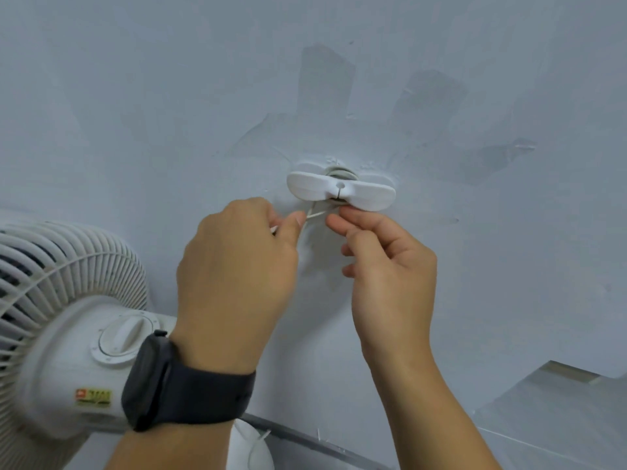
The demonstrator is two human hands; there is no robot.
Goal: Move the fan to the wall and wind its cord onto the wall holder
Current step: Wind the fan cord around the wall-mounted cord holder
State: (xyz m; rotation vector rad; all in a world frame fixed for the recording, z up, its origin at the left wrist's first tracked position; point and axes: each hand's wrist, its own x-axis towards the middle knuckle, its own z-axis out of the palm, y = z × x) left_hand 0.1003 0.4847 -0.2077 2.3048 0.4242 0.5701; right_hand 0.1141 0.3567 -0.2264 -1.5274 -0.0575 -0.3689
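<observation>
With the left hand (pixel 237 262) and right hand (pixel 383 262) both pinching the cord (pixel 314 216) just below the holder (pixel 341 191), slack could unwind it.

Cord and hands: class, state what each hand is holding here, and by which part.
The left hand pinches the thin white cord just below the wall holder. The right hand has its fingertips at the holder's underside; its grip cannot be told.

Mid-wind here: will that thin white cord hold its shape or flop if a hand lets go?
Probably floppy: the cord is thin and only looks straight where the left hand pulls it from the wall holder. Likely light, so released slack may unwind.
</observation>
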